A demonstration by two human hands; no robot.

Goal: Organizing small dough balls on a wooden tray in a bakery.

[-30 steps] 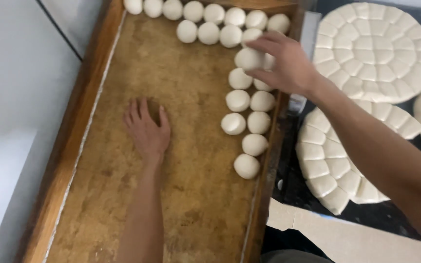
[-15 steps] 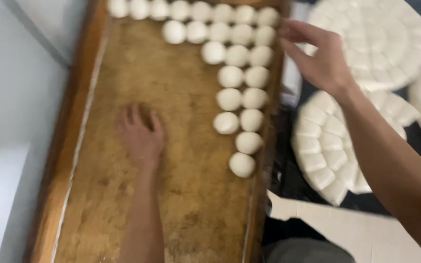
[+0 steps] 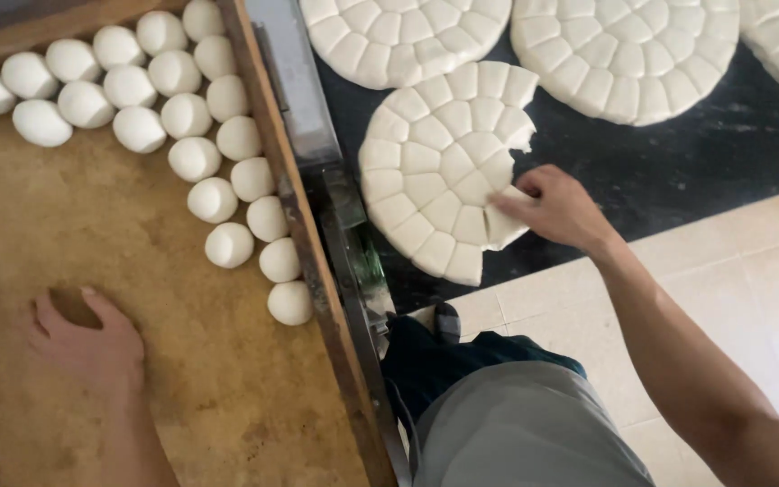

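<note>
Scored round of white dough [image 3: 448, 167], cut into many small wedges and squares, lying flat on a dark surface [image 3: 678, 162] right of the wooden tray. Some pieces already missing from its right edge, leaving a ragged notch. Right hand [image 3: 556, 209] reaching in from the lower right, fingers curled and pinching one loose dough piece [image 3: 505, 221] at the round's lower right edge; thumb on top, piece barely lifted, touching its neighbours. Two more scored rounds, one [image 3: 403, 36] above it and one [image 3: 624, 54] up and to the right, both apparently whole, with the edge of another showing at the far top right corner.

Left of the round, a metal rail [image 3: 295, 99] and the tray's wooden rim [image 3: 268, 153]. Inside the wooden tray [image 3: 137, 307], brown and dusted with flour, rolled dough balls [image 3: 200, 158] set in close rows along the top and down the right side, touching or almost touching. Lowest ball [image 3: 290, 302] just beside the rim. Left hand [image 3: 87, 347] resting flat and open on the bare tray floor at the lower left, palm down, fingers spread, holding nothing, well apart from the balls.

Pale tiled floor [image 3: 750, 298] below the dark surface; grey trousers [image 3: 525, 424] at the bottom middle.
</note>
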